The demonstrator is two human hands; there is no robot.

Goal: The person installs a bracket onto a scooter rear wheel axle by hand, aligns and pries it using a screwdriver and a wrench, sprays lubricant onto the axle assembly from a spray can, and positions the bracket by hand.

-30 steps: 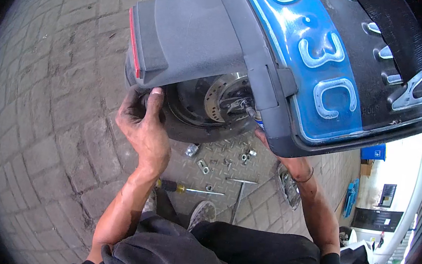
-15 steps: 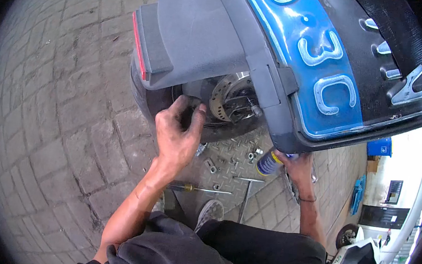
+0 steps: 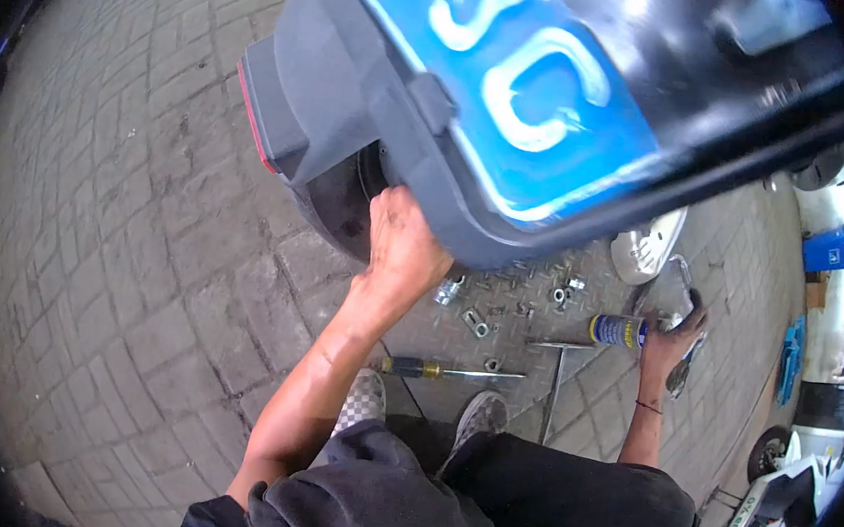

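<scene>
Beneath the tail of a scooter, my left hand (image 3: 406,245) reaches in by the rear wheel (image 3: 332,200), its fingers curled. The number plate holder (image 3: 464,237) hides the fingertips and whatever they touch. To the right, my right hand (image 3: 674,338) is closed around the top end of a blue spray can (image 3: 617,331) with a yellow band, which lies nearly level above the ground. The blue and black number plate (image 3: 561,165) fills the upper middle of the view, blurred.
Before my shoes, a screwdriver (image 3: 423,369) and a T-handle wrench (image 3: 558,376) lie on the ground. Several nuts and small metal parts (image 3: 475,321) rest on a metal floor plate (image 3: 519,307). A pale perforated cover (image 3: 647,245) lies behind the can. Another scooter (image 3: 756,514) stands far right.
The spray can has moved right, away from the wheel, with my right hand. My left hand has gone further behind the plate holder. The view has shifted, so the plate appears higher and further left.
</scene>
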